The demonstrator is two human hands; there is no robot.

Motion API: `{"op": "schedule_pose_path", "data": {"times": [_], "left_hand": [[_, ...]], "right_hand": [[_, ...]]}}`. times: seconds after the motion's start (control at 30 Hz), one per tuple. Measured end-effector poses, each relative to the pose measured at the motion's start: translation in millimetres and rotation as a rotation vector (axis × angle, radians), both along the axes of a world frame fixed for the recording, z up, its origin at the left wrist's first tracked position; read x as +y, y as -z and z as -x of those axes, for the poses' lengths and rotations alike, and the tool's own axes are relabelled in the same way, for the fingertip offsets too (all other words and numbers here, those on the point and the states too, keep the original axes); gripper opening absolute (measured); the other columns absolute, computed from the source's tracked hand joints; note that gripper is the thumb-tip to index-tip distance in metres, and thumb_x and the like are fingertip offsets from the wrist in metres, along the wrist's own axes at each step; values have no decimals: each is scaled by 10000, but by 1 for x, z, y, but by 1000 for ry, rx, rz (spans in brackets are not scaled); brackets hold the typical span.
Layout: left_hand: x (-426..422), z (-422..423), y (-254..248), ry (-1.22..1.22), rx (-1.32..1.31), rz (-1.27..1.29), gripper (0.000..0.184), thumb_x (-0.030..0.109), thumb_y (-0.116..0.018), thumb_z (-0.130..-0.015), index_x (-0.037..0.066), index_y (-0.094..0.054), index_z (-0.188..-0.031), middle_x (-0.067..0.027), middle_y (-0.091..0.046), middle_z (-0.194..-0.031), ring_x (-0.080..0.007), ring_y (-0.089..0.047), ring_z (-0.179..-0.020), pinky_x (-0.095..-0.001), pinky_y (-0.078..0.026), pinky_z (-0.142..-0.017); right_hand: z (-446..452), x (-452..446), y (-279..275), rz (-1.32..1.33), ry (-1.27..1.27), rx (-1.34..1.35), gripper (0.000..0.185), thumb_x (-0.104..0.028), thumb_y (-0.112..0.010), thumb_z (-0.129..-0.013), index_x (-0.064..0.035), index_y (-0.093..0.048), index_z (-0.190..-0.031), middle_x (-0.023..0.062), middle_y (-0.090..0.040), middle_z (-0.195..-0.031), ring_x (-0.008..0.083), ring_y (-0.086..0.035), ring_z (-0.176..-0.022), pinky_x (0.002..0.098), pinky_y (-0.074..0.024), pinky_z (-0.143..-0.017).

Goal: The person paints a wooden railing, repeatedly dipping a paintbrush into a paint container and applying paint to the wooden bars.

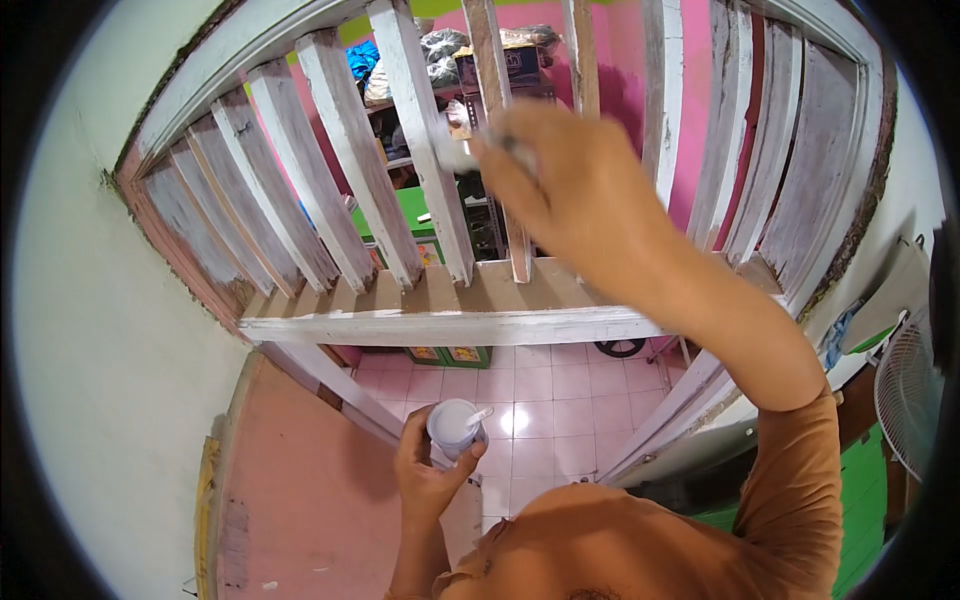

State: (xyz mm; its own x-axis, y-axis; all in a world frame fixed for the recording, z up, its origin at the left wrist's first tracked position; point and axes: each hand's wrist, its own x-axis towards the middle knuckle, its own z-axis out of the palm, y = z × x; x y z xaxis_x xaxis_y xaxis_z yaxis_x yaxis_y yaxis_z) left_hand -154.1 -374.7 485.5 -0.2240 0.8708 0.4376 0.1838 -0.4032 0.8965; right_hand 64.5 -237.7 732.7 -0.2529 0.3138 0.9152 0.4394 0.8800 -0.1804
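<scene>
My left hand (430,478) is wrapped around a small plastic cup (446,432) of whitish paint, held low above the tiled floor. A white stick or spoon handle (481,415) leans out over the cup's rim. My right hand (575,165) is raised and smeared by motion, its fingers closed on a paintbrush (462,157) whose details are blurred. The brush's pale end is at a white-painted wooden slat (425,140), though I cannot tell if it touches. Beside it, another slat (492,60) shows bare brown wood on its face.
Below the slats runs a wooden crossbeam (450,328) over a doorway. A pink door panel (300,480) stands at lower left. At right are a fan (908,390) and green boards (862,500). Behind the slats, shelves hold bags and boxes near a green cabinet (408,210).
</scene>
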Motion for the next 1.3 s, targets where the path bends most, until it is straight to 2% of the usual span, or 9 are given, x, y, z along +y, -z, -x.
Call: {"op": "schedule_pose_path", "data": {"times": [0.07, 0.17, 0.43, 0.6, 0.77, 0.9, 1.0, 1.07, 1.3], "left_hand": [[-1, 2, -1, 18, 2, -8, 672, 99, -926, -774, -50, -566, -1322, -109, -638, -1199, -216, -645, -1123, -360, -521, -990], [0, 1, -5, 23, 7, 15, 666, 95, -924, -774, -47, -568, -1319, -103, -640, -1193, -210, -646, -1114, -357, -524, -982], [6, -4, -2, 37, -3, -2, 644, 85, -918, -769, -45, -580, -1302, -99, -644, -1174, -203, -651, -1090, -350, -527, -970], [8, -2, 3, 41, 24, -21, 626, 76, -912, -768, -45, -586, -1290, -99, -645, -1167, -205, -653, -1090, -350, -527, -968], [6, -5, 2, 23, -30, 18, 676, 184, -952, -763, -48, -608, -1297, -106, -676, -1172, -212, -656, -1085, -367, -512, -1002], [6, -3, 5, 30, -8, 3, 638, 79, -909, -768, -51, -583, -1301, -117, -646, -1188, -225, -651, -1109, -375, -523, -987], [8, -2, 7, 21, 13, 15, 637, 77, -908, -766, -52, -583, -1299, -120, -647, -1191, -229, -649, -1114, -379, -519, -994], [8, -2, 7, 30, -11, 20, 634, 76, -907, -763, -50, -588, -1296, -122, -646, -1197, -230, -648, -1116, -383, -516, -1000], [8, 1, 5, 1, -8, 24, 628, 72, -908, -747, -29, -599, -1284, -123, -646, -1202, -231, -643, -1123, -384, -514, -1004]], "right_hand": [[-1, -2, 22, 123, -18, -134, 230, -156, -628, -976, 55, -636, -885, 270, -653, -739, 470, -665, -723, 522, -544, -692], [-2, 0, 18, 55, -18, -65, 232, -161, -624, -986, 44, -622, -878, 265, -651, -750, 473, -665, -732, 533, -543, -697], [-3, 1, 32, 60, -7, -119, 131, -119, -671, -992, 11, -673, -1011, 191, -667, -813, 373, -684, -705, 428, -526, -607], [0, 14, 23, -310, 67, -132, 131, -111, -667, -992, 18, -649, -1004, 198, -663, -853, 390, -672, -677, 470, -541, -621], [0, 7, 31, -171, 16, -155, 146, -106, -652, -1012, 36, -662, -1045, 193, -663, -849, 356, -686, -658, 445, -537, -604], [0, 3, 44, 15, 0, -137, 126, -93, -655, -1012, 30, -673, -1038, 190, -665, -850, 325, -686, -636, 424, -524, -590], [-2, -2, 27, 87, -3, -26, 196, -154, -606, -1008, 40, -630, -989, 251, -670, -934, 483, -661, -846, 538, -539, -797], [1, -9, 32, 49, 14, 13, 117, -105, -700, -981, 2, -680, -1022, 197, -677, -889, 367, -678, -689, 433, -527, -621], [-12, -26, 37, 1, 19, -32, 119, -111, -697, -985, -4, -716, -1035, 136, -702, -849, 224, -672, -671, 347, -512, -612]]}}
